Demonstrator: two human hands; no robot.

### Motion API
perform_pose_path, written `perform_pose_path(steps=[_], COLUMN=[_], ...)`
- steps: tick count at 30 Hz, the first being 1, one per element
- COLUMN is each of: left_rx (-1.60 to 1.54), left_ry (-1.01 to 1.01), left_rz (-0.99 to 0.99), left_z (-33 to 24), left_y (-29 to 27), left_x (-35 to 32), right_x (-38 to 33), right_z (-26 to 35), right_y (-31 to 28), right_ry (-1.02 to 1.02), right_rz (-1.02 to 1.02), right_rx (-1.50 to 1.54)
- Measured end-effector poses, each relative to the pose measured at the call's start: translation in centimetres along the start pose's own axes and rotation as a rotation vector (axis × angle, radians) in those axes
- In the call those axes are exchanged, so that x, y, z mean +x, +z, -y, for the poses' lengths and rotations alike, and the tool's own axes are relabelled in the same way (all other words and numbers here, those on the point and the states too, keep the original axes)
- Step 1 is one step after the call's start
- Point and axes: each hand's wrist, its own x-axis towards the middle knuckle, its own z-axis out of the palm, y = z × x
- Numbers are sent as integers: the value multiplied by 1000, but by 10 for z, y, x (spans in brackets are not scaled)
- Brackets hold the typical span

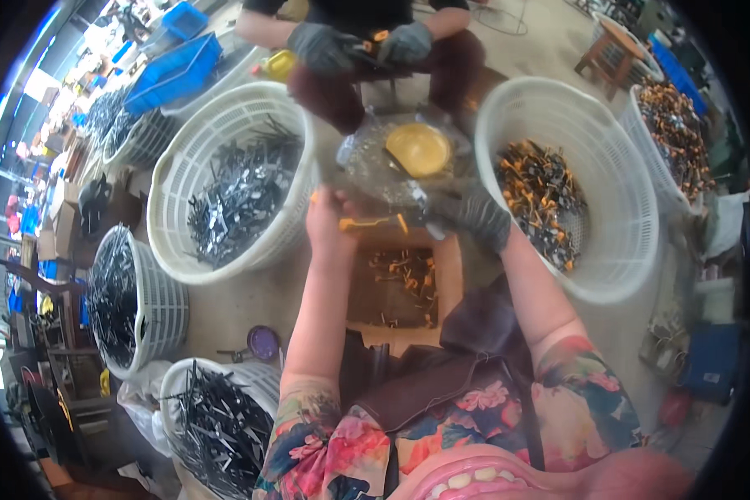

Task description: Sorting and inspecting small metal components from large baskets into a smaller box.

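Floral shirt [446,423] sits closest — the left hand [333,218] touches an orange piece [373,223].

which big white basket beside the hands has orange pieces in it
The right basket, beside the gloved right hand, holds orange pieces; the left basket shows dark, silvery strips.

Orange piece [362,224] gleamed like smooth plastic, glove [480,220] looked matt cloth, strips [246,196] flashed glossy metal, baskets [615,179] showed smooth plastic, box [451,275] seemed dull cardboard, stool [612,55] was wood
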Motion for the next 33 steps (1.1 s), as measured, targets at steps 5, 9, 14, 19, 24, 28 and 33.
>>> perform_pose_path(steps=[5,9,14,19,24,28,33], left_rx=[150,216,-17,-258,-177,78,100], left_ry=[78,152,67,-69,-22,57,-165], left_rz=[6,-11,52,328,347,167,250], left_z=[11,10,-10,-13,4,25,47], left_y=[-5,0,13,-10,-2,-13,1], left_x=[-16,-31,-10,17,21,21,28], right_x=[-14,-20,0,4,1,12,25], right_z=[27,16,-14,5,3,8,-35], right_y=[-5,27,24,19,-21,-9,-16], right_ry=[124,133,-184,169,39,73,42], right_rz=[383,329,-13,-91,-214,-492,-530], right_rx=[-416,-704,-615,253,476,149,318])
